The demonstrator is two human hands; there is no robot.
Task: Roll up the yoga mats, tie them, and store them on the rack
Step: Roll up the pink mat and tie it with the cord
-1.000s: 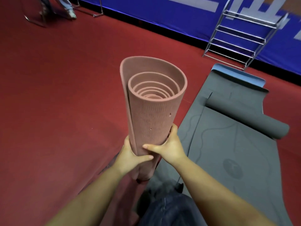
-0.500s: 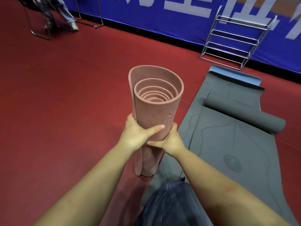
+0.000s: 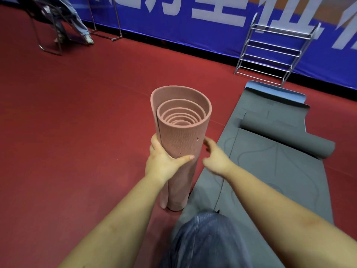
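A rolled pink yoga mat (image 3: 181,136) stands upright on the red floor, its spiral end facing up. My left hand (image 3: 164,163) grips it around the middle, thumb across the front. My right hand (image 3: 215,157) hovers just right of the roll, fingers relaxed, holding nothing. A grey yoga mat (image 3: 270,180) lies flat to the right, its far end partly rolled (image 3: 286,138). A metal rack (image 3: 274,49) leans against the blue wall banner at the back right.
A blue mat edge (image 3: 274,91) shows under the grey mat's far end. My knee in jeans (image 3: 208,240) rests at the grey mat's near end. A person's legs and a metal chair (image 3: 58,26) are at the far left. Open red floor lies to the left.
My right hand has let go of the pink roll and moved slightly to the right. My left hand slid higher up the roll. The roll now stands on the floor.
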